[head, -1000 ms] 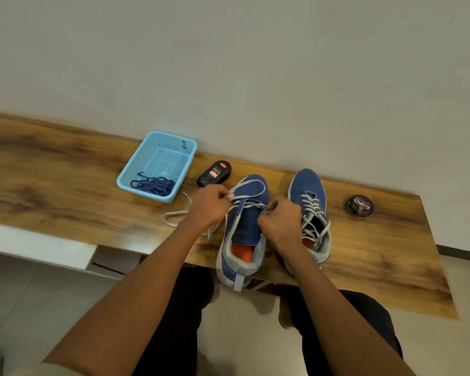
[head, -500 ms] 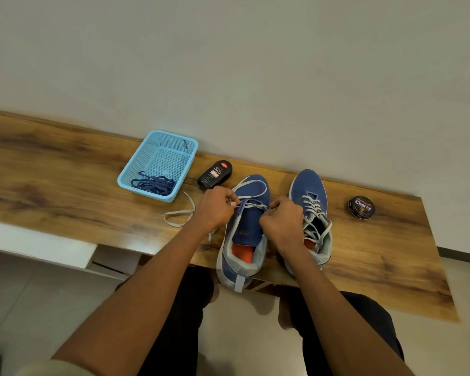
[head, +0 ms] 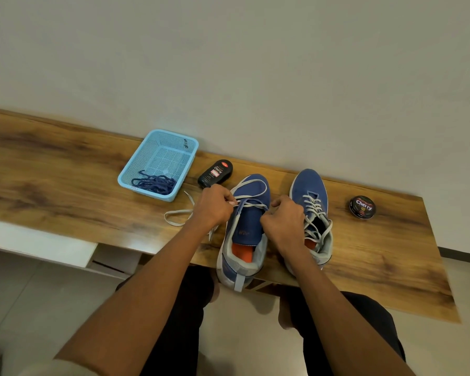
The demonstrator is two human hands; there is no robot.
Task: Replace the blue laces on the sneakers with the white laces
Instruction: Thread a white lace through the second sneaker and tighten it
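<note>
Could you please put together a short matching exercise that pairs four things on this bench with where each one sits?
Things:
1. blue laces
2. round polish tin
3. black polish bottle
4. laced sneaker

Places:
A. right of both sneakers
B. inside the blue basket
C. right of the right hand
D. between the basket and the sneaker being laced

Pairs: 1-B, 2-A, 3-D, 4-C

both forearms reach forward; left hand [head: 213,206] and right hand [head: 282,222] curled, pinching.
</note>
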